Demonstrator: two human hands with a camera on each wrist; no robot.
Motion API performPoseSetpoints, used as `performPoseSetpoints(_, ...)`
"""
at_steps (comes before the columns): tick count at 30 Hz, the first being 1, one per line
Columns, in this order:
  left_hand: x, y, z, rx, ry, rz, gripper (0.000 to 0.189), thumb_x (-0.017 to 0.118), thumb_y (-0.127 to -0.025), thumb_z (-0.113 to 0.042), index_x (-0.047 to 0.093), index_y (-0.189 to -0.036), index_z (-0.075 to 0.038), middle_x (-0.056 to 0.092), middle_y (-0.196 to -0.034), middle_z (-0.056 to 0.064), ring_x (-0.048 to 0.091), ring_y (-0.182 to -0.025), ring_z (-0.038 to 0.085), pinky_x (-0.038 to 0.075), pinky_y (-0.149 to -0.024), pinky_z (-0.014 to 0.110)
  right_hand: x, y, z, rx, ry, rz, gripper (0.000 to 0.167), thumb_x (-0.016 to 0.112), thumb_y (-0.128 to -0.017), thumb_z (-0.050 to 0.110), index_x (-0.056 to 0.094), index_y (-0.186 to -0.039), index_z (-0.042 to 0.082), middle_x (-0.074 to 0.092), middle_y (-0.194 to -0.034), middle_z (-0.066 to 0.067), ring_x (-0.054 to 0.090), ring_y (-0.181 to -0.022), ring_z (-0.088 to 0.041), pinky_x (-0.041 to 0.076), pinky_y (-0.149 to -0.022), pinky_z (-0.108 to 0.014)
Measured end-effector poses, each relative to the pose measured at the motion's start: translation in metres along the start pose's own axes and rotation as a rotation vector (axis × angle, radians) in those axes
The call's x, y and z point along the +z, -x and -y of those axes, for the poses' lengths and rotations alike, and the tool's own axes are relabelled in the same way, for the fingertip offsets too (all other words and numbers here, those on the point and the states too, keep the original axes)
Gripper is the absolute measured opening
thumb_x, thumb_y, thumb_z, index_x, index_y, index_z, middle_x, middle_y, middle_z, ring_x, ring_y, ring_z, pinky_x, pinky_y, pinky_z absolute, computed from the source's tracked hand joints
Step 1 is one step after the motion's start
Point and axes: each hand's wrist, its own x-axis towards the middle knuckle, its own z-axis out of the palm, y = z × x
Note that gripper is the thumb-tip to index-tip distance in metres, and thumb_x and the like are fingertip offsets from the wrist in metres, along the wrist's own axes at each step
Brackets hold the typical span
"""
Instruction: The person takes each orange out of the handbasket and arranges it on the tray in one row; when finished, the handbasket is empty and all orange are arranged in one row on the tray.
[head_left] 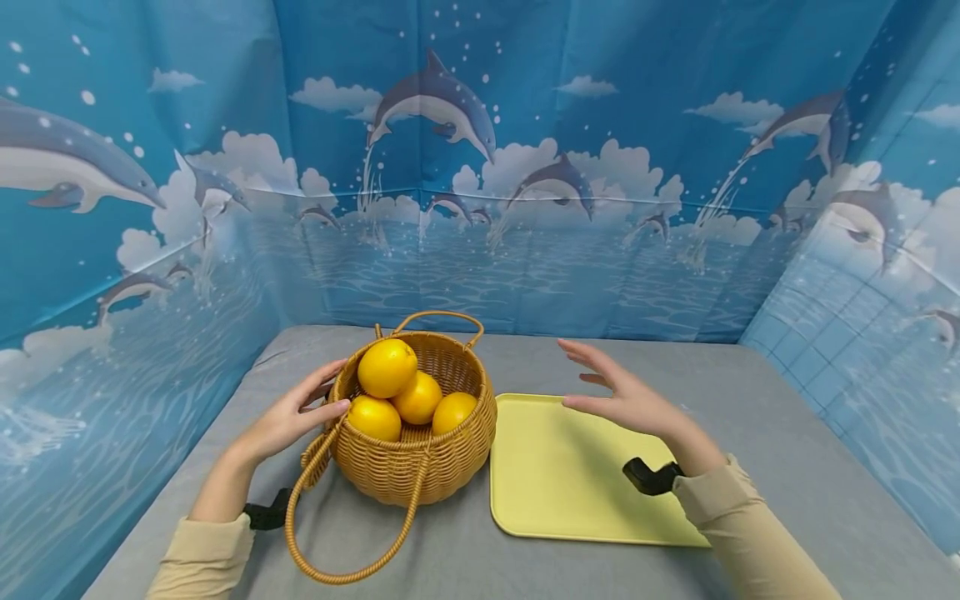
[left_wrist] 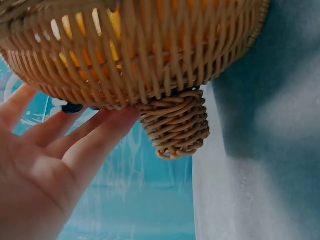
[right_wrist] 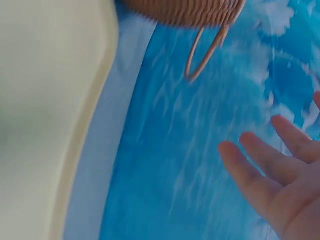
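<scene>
- With 12 o'clock at the far side of the head view, the wicker basket [head_left: 416, 467] is placed upright on the grey surface [head_left: 757, 417], slightly towards 8 o'clock from the middle.
- Four yellow fruits [head_left: 387, 367] are held inside: one at the basket's 10 o'clock, one at 8, one near its centre, one at 4.
- The basket's 9 o'clock side is touched by the left hand [head_left: 288, 421]; its grip is spread, with the fingers extended along the wicker wall and the thumb laid at the rim.
- One handle [head_left: 442, 315] is raised at the basket's 12 o'clock; the other [head_left: 352, 575] is looped down at 7.
- The yellow tray [head_left: 570, 475] is set flat just beside the basket, towards 3 to 4 o'clock.
- The right hand [head_left: 618, 400] is held in the air over the tray's far part, well apart from the basket at its 3 o'clock; its grip is spread, with fingers and thumb parted.
- The surface is backed at 12 o'clock by a blue dolphin-printed curtain [head_left: 525, 275].
</scene>
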Motion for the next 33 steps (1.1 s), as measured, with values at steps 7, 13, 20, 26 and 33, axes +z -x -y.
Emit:
performPoseSetpoints(7, 0.002, 0.000, 0.004, -0.033, 0.007, -0.042, 0.051, 0.055, -0.096, -0.027, 0.036, -0.143, -0.019, 0.021, -0.151, 0.014, 0.021, -0.135, 0.044, 0.035, -0.095, 0.061, 0.011, -0.044, 0.038, -0.089, -0.147, 0.107, 0.066, 0.059, -0.094, 0.018, 0.023, -0.148, 0.024, 0.023, -0.152, -0.004, 0.030, -0.136, -0.030, 0.034, -0.104, -0.045)
performPoseSetpoints(13, 0.002, 0.001, 0.007, -0.026, 0.009, -0.046, 0.051, 0.056, -0.095, -0.026, 0.037, -0.142, -0.017, 0.022, -0.151, 0.014, 0.021, -0.134, 0.046, 0.033, -0.096, 0.063, 0.022, -0.081, 0.066, -0.044, -0.200, 0.194, 0.065, 0.061, -0.093, 0.024, 0.025, -0.147, 0.026, 0.026, -0.150, -0.006, 0.033, -0.134, -0.030, 0.040, -0.099, -0.040)
performPoseSetpoints(20, 0.002, 0.000, 0.007, -0.026, 0.027, -0.039, 0.051, 0.056, -0.095, -0.025, 0.036, -0.142, -0.017, 0.021, -0.151, 0.014, 0.020, -0.135, 0.045, 0.032, -0.096, 0.063, 0.035, -0.122, 0.085, 0.007, -0.157, 0.295, 0.061, 0.062, -0.092, 0.027, 0.030, -0.144, 0.025, 0.029, -0.148, -0.005, 0.035, -0.133, -0.030, 0.039, -0.099, -0.041)
performPoseSetpoints(26, 0.002, -0.002, 0.007, -0.022, 0.028, -0.031, 0.052, 0.056, -0.096, -0.026, 0.036, -0.143, -0.018, 0.019, -0.152, 0.015, 0.018, -0.135, 0.046, 0.031, -0.096, 0.064, 0.051, -0.148, 0.088, 0.047, -0.188, 0.335, 0.058, 0.061, -0.092, 0.027, 0.032, -0.142, 0.030, 0.033, -0.145, -0.001, 0.039, -0.130, -0.026, 0.040, -0.099, -0.041)
performPoseSetpoints(33, 0.002, -0.002, 0.006, -0.025, 0.035, -0.034, 0.052, 0.055, -0.096, -0.025, 0.035, -0.143, -0.016, 0.018, -0.152, 0.016, 0.019, -0.134, 0.048, 0.035, -0.094, 0.063, 0.070, -0.170, 0.082, 0.063, -0.200, 0.394, 0.062, 0.064, -0.090, 0.026, 0.033, -0.143, 0.027, 0.030, -0.147, -0.005, 0.036, -0.132, -0.033, 0.041, -0.097, -0.043)
